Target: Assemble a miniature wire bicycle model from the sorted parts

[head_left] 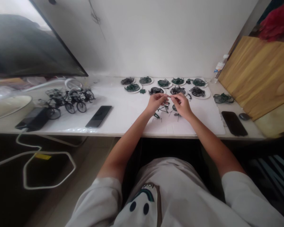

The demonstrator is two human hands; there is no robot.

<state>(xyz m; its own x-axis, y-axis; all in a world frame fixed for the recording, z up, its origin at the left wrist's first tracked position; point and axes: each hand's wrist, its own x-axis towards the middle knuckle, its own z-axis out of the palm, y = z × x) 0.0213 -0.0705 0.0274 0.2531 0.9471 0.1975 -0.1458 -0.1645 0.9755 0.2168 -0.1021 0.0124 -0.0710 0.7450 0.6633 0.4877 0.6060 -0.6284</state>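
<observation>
flanking parts [166, 110], well inside table edge [113, 135] — left hand [156, 101], right hand [182, 104]

White on the table [123, 116], white again on the plates [208, 93], and look: dark green parts [164, 83], black parts [177, 90], black bikes [61, 101], black phones [98, 116]! A white cable [61, 152] sporting its yellow tag [43, 156], the board [260, 75] streaky tan grain, a blazing red bunch [278, 23], and a whitish shirt [186, 195] with dark ovals [146, 208] under a teal band [148, 194]
</observation>
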